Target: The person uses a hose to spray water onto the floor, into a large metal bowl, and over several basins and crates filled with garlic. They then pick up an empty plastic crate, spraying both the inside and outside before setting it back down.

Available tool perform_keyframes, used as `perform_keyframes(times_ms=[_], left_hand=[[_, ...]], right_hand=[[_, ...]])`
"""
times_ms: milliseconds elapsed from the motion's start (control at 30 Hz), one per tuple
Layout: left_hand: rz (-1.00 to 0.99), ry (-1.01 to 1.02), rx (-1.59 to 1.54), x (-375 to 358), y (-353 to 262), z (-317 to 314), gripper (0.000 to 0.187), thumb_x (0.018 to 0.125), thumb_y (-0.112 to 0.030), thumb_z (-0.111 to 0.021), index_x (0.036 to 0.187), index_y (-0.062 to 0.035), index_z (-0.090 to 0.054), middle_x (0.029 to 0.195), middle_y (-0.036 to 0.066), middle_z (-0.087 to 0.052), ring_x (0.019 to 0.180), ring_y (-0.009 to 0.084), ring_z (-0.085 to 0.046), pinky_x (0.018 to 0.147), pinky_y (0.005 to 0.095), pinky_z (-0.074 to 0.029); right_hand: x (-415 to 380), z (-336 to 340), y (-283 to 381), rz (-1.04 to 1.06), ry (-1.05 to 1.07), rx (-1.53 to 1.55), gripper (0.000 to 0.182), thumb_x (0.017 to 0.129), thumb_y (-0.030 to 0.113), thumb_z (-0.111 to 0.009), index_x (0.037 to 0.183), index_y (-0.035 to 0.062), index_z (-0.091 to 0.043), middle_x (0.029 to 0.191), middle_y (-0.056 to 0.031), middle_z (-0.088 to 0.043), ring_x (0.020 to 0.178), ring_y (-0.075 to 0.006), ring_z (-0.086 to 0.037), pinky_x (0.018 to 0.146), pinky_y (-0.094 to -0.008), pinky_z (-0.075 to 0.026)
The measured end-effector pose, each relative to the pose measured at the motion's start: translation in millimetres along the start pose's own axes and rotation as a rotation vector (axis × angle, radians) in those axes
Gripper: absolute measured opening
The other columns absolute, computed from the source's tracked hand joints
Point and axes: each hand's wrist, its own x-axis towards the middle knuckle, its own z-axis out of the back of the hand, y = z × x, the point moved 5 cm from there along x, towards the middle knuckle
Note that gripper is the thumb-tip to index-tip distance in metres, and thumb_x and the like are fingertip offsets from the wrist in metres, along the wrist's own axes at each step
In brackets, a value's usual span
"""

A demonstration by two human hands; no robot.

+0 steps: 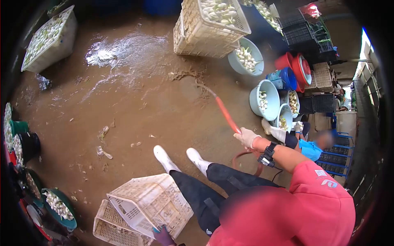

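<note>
My right hand (246, 138), in a pale thin glove, is closed around a red hose (225, 110). Water comes from the hose's far end and splashes on the wet brown floor (164, 106). At the bottom edge, my left hand (164, 236), in a dark purplish glove, grips the rim of a dirty white plastic crate (158, 201). That crate is tilted, its opening facing left, and lies against a second crate (107, 224). Part of the left hand is cut off by the frame.
Stacked crates (205, 39) of white bulb-like vegetables stand ahead, beside a pale blue basin (234, 61). Another full crate (67, 39) is at far left. More basins (253, 102) line the right, near a seated person in blue (310, 150). A green basin (70, 223) stands lower left.
</note>
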Motion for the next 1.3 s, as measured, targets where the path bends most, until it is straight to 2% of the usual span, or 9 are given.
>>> perform_keyframes(times_ms=[33, 167, 400, 667, 800, 1000, 1067, 1200, 1300], left_hand=[[0.106, 0.098, 0.269, -26.4, -17.2, -14.8, 0.062, 0.077, -0.043, -0.059, 0.119, 0.0003, -0.048, 0.118, 0.019, -0.053, 0.109, 0.0355, -0.048, 0.091, 0.0406, -0.038], [0.0, 0.017, 0.427, -53.8, 30.3, -41.5, 0.073, 0.078, -0.049, -0.058, 0.125, 0.0047, -0.041, 0.121, 0.024, -0.049, 0.109, 0.0369, -0.048, 0.093, 0.0433, -0.035], [0.057, 0.133, 0.474, -98.2, 24.9, -53.7, 0.069, 0.08, -0.045, -0.057, 0.122, 0.0064, -0.041, 0.117, 0.025, -0.051, 0.106, 0.0384, -0.049, 0.091, 0.039, -0.038], [0.099, 0.135, 0.481, -122.7, 116.3, -58.9, 0.049, 0.082, -0.037, -0.054, 0.106, 0.0059, -0.056, 0.108, 0.025, -0.056, 0.1, 0.0371, -0.053, 0.086, 0.0406, -0.042], [0.205, 0.281, 0.514, -131.9, 114.4, -64.0, 0.05, 0.082, -0.035, -0.054, 0.108, 0.0077, -0.054, 0.103, 0.026, -0.057, 0.097, 0.0389, -0.053, 0.084, 0.0421, -0.042], [0.082, 0.183, 0.492, -145.0, 91.4, -40.6, 0.044, 0.082, -0.027, -0.055, 0.11, 0.006, -0.052, 0.1, 0.024, -0.058, 0.089, 0.0383, -0.056, 0.08, 0.0415, -0.044], [0.009, 0.282, 0.719, -158.8, 111.7, -60.6, 0.036, 0.082, -0.023, -0.054, 0.109, 0.0015, -0.054, 0.099, 0.021, -0.06, 0.088, 0.0349, -0.058, 0.078, 0.0407, -0.045], [-0.138, 0.261, 0.587, -203.2, 210.6, -153.6, 0.03, 0.082, -0.02, -0.05, 0.109, -0.0089, -0.057, 0.101, 0.015, -0.061, 0.091, 0.0306, -0.059, 0.075, 0.0407, -0.048], [0.077, 0.537, 0.64, -225.9, 233.0, -218.3, 0.032, 0.078, -0.023, -0.056, 0.109, -0.0152, -0.059, 0.104, 0.012, -0.061, 0.103, 0.0288, -0.055, 0.085, 0.0373, -0.045]], right_hand=[[3.6, 9.1, -9.4, -0.004, -0.02, 0.039, 0.039, 0.087, 0.036, -0.047, 0.104, 0.0016, -0.04, 0.067, -0.0092, -0.051, 0.045, -0.018, -0.051, 0.039, -0.0342, -0.043], [7.6, 34.7, -32.4, 0.017, -0.061, 0.095, 0.038, 0.086, 0.036, -0.048, 0.103, 0.0021, -0.04, 0.068, -0.0082, -0.051, 0.045, -0.017, -0.051, 0.039, -0.0331, -0.044], [-1.4, 61.4, -13.7, 0.158, -0.162, 0.097, 0.036, 0.087, 0.034, -0.047, 0.102, 0.0014, -0.04, 0.066, -0.008, -0.049, 0.042, -0.0166, -0.049, 0.038, -0.0326, -0.043], [-8.7, 35.7, 18.3, 0.221, -0.08, -0.176, 0.038, 0.087, 0.034, -0.048, 0.1, 0.0002, -0.04, 0.066, -0.0103, -0.05, 0.043, -0.0192, -0.051, 0.037, -0.0341, -0.042], [-4.9, 21.0, 2.4, 0.158, -0.04, -0.298, 0.04, 0.086, 0.036, -0.049, 0.101, -0.0004, -0.04, 0.067, -0.0116, -0.051, 0.044, -0.0204, -0.052, 0.037, -0.0348, -0.042], [-1.3, 17.7, 0.6, 0.205, -0.055, -0.329, 0.04, 0.086, 0.037, -0.05, 0.099, -0.0003, -0.041, 0.065, -0.0113, -0.051, 0.044, -0.0211, -0.053, 0.037, -0.0349, -0.043], [1.8, 22.2, 4.0, 0.227, -0.064, -0.337, 0.04, 0.086, 0.037, -0.05, 0.099, -0.0002, -0.041, 0.065, -0.0111, -0.051, 0.044, -0.0209, -0.053, 0.037, -0.0348, -0.043], [-1.0, 33.7, 17.7, 0.255, -0.122, -0.346, 0.04, 0.086, 0.036, -0.051, 0.099, 0.0, -0.041, 0.064, -0.011, -0.05, 0.044, -0.0205, -0.054, 0.036, -0.0347, -0.042], [1.8, 40.4, 10.1, 0.283, -0.102, -0.301, 0.04, 0.086, 0.037, -0.051, 0.098, -0.0001, -0.04, 0.063, -0.0108, -0.05, 0.044, -0.0208, -0.053, 0.036, -0.035, -0.042]])
